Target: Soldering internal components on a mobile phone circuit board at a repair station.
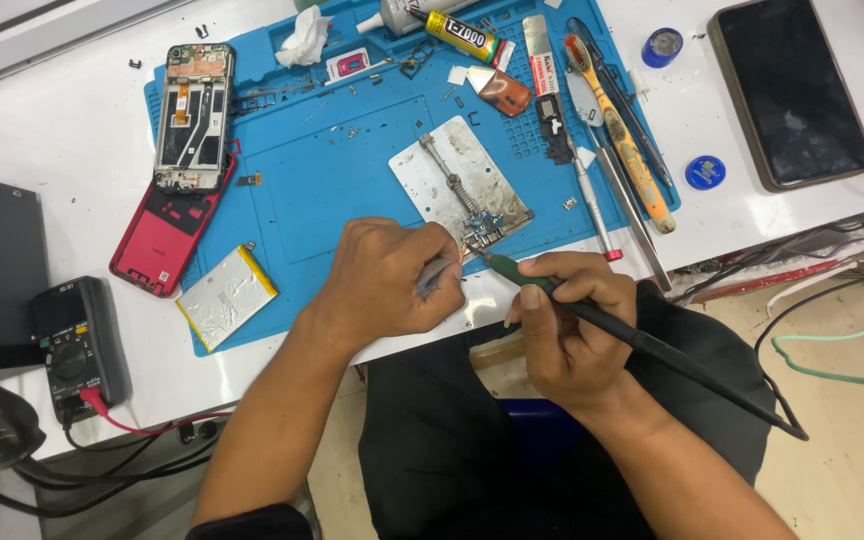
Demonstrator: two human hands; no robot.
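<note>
Seen from the head camera: a blue work mat (352,160) spread over a white desk (62,130), taken here as the landmark. Near the mat's front edge, a small metal holder plate (457,185) with a tiny circuit board (484,228) clamped at its near corner. Left hand (387,280) resting at the mat's front edge, fingers (432,275) pinched together on tweezers (449,266) whose tips reach the board. Right hand (567,325) just off the mat's front edge, over the lap, fingers wrapped tight round a dark soldering iron (642,340), its tip touching or nearly touching the board; cannot tell which. On the mat's left edge, an opened phone (192,115) with its insides showing, overlapping a red back cover (162,240) half off the mat. At the mat's front left corner, a silver battery (224,297) with a yellow edge. Along the mat's right side, a yellow-handled brush (624,140), screwdrivers and a metal pick. At the mat's far edge, a glue tube (457,32) and a crumpled tissue (304,38). Right of the mat, a dark tablet (790,90) and two small blue round tins (704,172). Left of the mat, well apart, a black multimeter (77,345) with a red lead.
</note>
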